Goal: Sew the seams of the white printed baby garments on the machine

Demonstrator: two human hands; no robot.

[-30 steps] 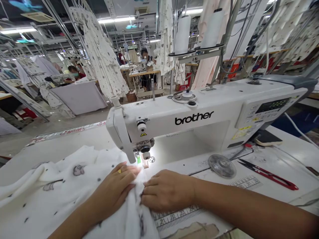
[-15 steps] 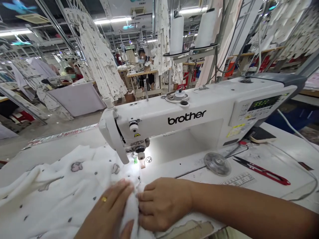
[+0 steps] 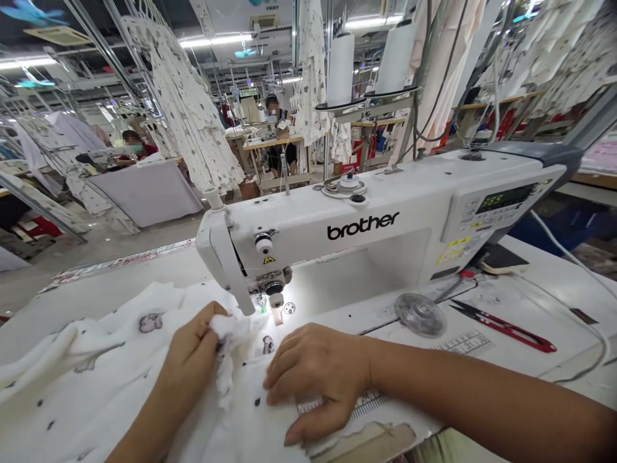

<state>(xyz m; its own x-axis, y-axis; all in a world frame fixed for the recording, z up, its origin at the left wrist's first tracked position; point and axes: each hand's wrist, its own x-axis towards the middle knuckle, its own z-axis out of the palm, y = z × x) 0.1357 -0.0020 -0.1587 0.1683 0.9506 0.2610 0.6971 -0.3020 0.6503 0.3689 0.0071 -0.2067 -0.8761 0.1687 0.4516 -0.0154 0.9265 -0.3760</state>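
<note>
White fabric with dark dots and small printed animals covers the left of the machine table and runs up to the needle area. My left hand is closed on a bunched, ruffled edge of it, just left of the presser foot. Palm down, my right hand rests on the fabric's right edge and the table, thumb apart and fingers stretched out. Ahead of both hands stands a white sewing machine, its lamp lighting the needle area. The fabric right under the foot is hard to make out in the glare.
Right of the needle lie a clear round plastic disc and red-handled thread snips. A printed ruler scale marks the tabletop. Thread cones stand behind the machine. Hanging printed garments and people at other machines fill the background.
My left hand has lifted and folded the fabric edge back to the left, gripping it in a bunch. My right hand has opened out flat. A printed animal now shows between them.
</note>
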